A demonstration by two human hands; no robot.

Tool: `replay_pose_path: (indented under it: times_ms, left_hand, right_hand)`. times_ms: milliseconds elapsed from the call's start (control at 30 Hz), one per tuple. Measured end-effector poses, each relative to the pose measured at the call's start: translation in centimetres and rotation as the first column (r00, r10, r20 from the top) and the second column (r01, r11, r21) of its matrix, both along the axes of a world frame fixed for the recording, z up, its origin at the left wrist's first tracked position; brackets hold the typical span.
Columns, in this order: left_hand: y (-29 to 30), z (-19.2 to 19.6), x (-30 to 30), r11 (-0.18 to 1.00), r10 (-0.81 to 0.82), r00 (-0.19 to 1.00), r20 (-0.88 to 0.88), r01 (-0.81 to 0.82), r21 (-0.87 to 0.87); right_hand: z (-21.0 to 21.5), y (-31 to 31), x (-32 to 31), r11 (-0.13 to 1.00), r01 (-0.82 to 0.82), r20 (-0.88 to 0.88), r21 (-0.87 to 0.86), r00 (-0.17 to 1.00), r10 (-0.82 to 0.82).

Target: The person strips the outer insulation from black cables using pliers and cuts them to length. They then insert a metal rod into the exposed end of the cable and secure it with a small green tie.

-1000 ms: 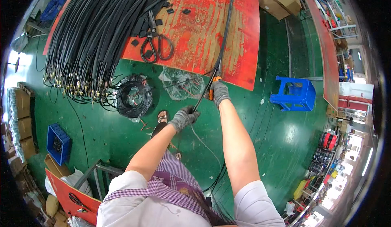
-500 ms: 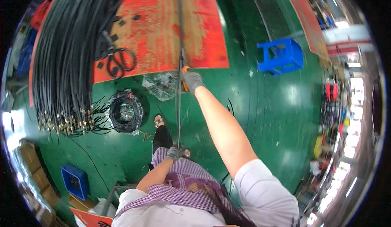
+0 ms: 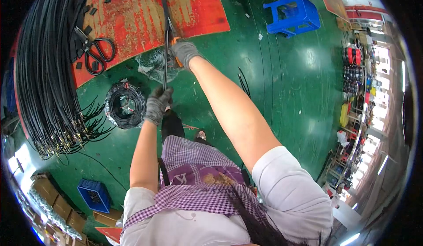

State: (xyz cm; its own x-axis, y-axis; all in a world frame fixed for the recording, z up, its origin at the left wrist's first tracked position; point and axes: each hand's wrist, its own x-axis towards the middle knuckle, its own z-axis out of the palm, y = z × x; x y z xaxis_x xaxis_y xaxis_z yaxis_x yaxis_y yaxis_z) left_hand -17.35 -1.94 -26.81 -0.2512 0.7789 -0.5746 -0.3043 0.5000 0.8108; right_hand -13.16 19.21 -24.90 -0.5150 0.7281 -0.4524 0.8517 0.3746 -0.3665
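Note:
My left hand (image 3: 158, 105), in a grey glove, is closed round the end of a thin black cable strand (image 3: 166, 65) that runs away from me to the table. Farther along, my gloved right hand (image 3: 185, 53) grips an orange-handled hand tool (image 3: 178, 61). Its metal tip lies against the strand; whether it is pliers or a cutter I cannot tell. Black-handled scissors (image 3: 94, 52) lie at the table's near left edge, beside a thick bundle of black cables (image 3: 48, 69) whose ends hang over the edge.
The worn red table (image 3: 207, 14) spans the far side, with small black pieces on it. On the green floor lie a wrapped black cable coil (image 3: 112, 109) and clear plastic (image 3: 152, 69). A blue stool (image 3: 304, 19) stands far right, a blue crate (image 3: 94, 195) near left.
My left hand has moved from near my lap up along the strand, closer to my right hand. My right hand, still on the tool, sits farther forward and left in view. The view has shifted.

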Motion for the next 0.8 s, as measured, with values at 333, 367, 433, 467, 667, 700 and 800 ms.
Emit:
replay_pose_path:
  times_ms: [333,367,433,467,667,700,800]
  left_hand:
    - [-11.8,-13.3,8.7,0.946,-0.162,0.93,-0.329,0.052,-0.321]
    - [-11.9,-11.6,8.3,0.917,-0.246,0.897,-0.368,0.091,-0.389]
    - [-12.2,-8.1,7.1,0.841,-0.394,0.815,-0.425,0.133,-0.525]
    - [-13.5,-9.3,6.9,0.87,-0.422,0.767,-0.484,0.193,-0.454]
    - [-14.7,-8.9,7.1,0.943,-0.264,0.826,-0.498,0.113,-0.312]
    - [-14.7,-8.8,7.3,0.967,-0.164,0.857,-0.489,0.043,-0.25]
    - [-12.0,-1.4,5.5,0.873,-0.299,0.916,-0.267,0.15,-0.463]
  right_hand:
    - [-0.3,-0.2,0.0,0.962,0.213,-0.126,-0.168,0.964,-0.235]
    - [0.4,-0.4,-0.3,0.98,0.181,-0.079,-0.085,0.979,-0.188]
    - [3.6,-0.5,-0.7,0.994,-0.06,0.043,-0.094,0.997,0.064]
    - [2.9,-0.4,-0.2,0.991,-0.126,-0.018,0.034,0.992,0.127]
    - [2.5,-0.5,-0.2,0.985,0.119,-0.088,-0.128,0.988,-0.13]
    - [1.6,-0.3,-0.3,0.972,0.182,-0.054,-0.145,0.98,-0.192]
    - [0.0,0.2,0.2,0.972,0.126,-0.036,-0.2,0.99,-0.136]
